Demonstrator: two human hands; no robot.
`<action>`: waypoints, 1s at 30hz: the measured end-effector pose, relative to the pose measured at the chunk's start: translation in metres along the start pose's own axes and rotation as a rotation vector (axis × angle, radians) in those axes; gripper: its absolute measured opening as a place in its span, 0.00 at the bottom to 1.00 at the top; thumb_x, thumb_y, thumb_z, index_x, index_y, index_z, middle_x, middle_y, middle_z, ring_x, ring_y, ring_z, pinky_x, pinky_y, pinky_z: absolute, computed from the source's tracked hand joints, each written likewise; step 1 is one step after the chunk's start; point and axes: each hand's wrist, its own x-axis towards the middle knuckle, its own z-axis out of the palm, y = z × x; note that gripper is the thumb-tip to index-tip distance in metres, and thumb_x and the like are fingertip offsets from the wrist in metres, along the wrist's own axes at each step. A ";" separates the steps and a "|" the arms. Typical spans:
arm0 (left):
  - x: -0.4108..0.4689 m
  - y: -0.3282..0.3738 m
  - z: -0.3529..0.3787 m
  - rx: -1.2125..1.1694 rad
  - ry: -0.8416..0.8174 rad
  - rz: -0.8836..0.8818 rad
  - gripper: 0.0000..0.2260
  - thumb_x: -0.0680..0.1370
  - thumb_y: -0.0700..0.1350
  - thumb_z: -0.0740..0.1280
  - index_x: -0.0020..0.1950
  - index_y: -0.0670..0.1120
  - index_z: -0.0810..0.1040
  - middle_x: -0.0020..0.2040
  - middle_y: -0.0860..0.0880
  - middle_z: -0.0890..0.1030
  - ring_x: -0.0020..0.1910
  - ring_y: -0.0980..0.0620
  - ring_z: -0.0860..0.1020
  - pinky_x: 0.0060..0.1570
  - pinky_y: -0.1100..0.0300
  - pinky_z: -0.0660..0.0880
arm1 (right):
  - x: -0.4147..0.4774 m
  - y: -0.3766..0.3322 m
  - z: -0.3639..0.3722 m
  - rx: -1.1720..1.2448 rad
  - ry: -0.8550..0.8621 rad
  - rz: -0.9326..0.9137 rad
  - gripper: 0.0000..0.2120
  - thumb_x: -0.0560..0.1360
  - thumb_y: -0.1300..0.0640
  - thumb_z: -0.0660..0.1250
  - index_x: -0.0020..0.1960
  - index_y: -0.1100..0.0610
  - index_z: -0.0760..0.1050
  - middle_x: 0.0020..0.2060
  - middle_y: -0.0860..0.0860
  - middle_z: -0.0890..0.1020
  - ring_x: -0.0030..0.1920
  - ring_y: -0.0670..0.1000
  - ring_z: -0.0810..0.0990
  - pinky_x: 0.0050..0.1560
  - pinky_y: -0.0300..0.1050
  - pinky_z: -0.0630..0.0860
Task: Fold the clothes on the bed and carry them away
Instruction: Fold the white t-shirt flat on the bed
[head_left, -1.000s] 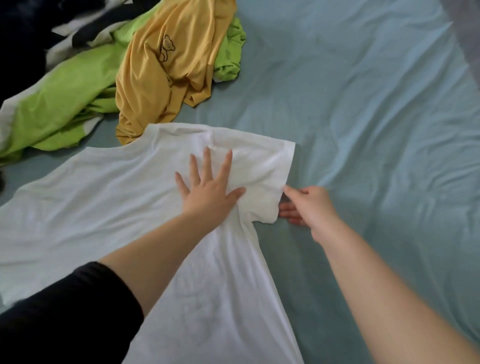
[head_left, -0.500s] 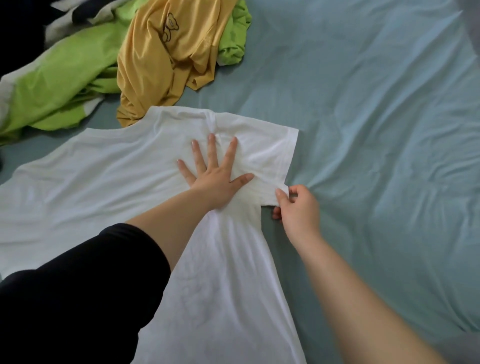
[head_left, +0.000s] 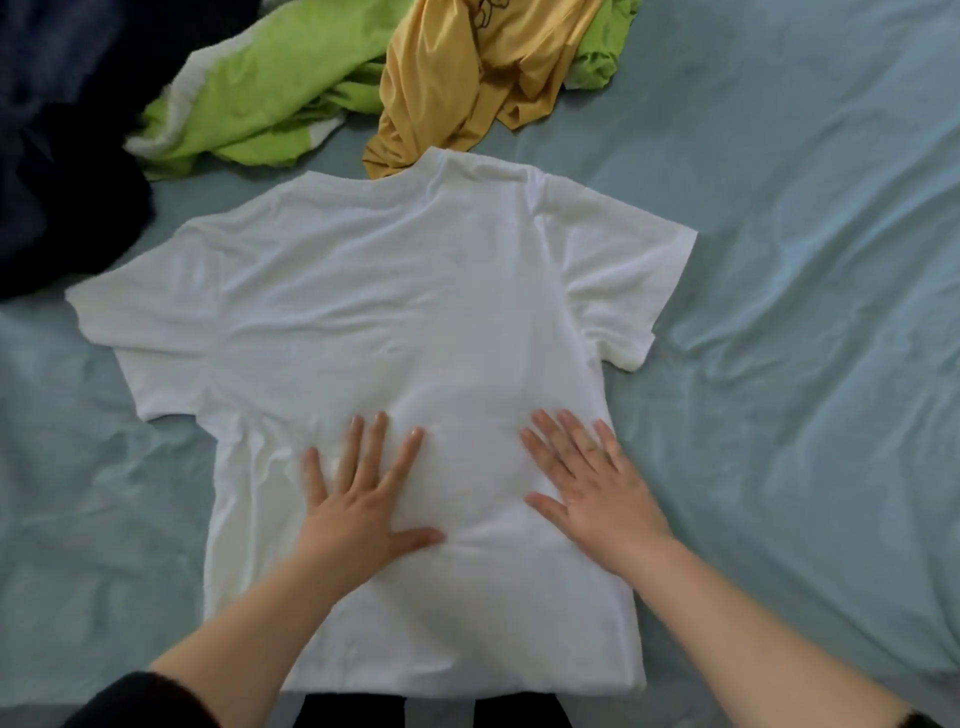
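**Both palms flat on the white T-shirt, ready for the 1st fold**

The bed (head_left: 779, 270), under a creased blue-green sheet, stretches out on every side of the hands. The white T-shirt (head_left: 395, 291) lies spread face-down on it, collar away from the fingertips and hem back by the wrists, both sleeves laid out sideways. It looks placed this way so the sides can be folded inward over an even back.

Beyond the fingertips and off to the left of the left hand is a heap of dark clothes (head_left: 57, 171). Nearer the middle is a crumpled green garment (head_left: 270, 98), and a yellow garment (head_left: 457, 88) lies partly on it, its lower edge touching the T-shirt's collar. These 3 wait unfolded. In my judgement only the yellow one crowds the work, and just at the neckline.

The left hand (head_left: 358, 499) and right hand (head_left: 592, 483) rest side by side on the shirt's middle, fingers straight and spread, palms down, gripping nothing. The pose reads as pressing out wrinkles and pinning the cloth so it does not slide on the sheet.
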 end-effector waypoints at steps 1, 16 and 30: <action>-0.008 -0.013 0.009 0.011 -0.036 -0.009 0.48 0.60 0.82 0.41 0.69 0.63 0.22 0.71 0.52 0.21 0.70 0.49 0.21 0.70 0.36 0.31 | -0.006 0.005 0.007 -0.012 -0.032 0.024 0.30 0.78 0.38 0.42 0.78 0.48 0.48 0.78 0.49 0.53 0.78 0.54 0.49 0.74 0.53 0.46; -0.082 -0.096 0.018 -0.880 0.371 -0.726 0.11 0.80 0.50 0.62 0.49 0.42 0.74 0.46 0.43 0.78 0.49 0.40 0.76 0.44 0.52 0.68 | -0.061 -0.052 0.018 0.818 0.372 1.038 0.17 0.76 0.57 0.68 0.60 0.67 0.72 0.54 0.66 0.79 0.55 0.65 0.77 0.55 0.57 0.72; -0.148 -0.129 0.058 -1.088 -0.007 -0.536 0.15 0.78 0.49 0.69 0.57 0.39 0.80 0.52 0.42 0.82 0.49 0.45 0.79 0.48 0.54 0.74 | -0.150 -0.086 0.031 0.917 -0.101 1.101 0.12 0.76 0.56 0.69 0.47 0.66 0.80 0.42 0.61 0.83 0.43 0.60 0.80 0.42 0.48 0.70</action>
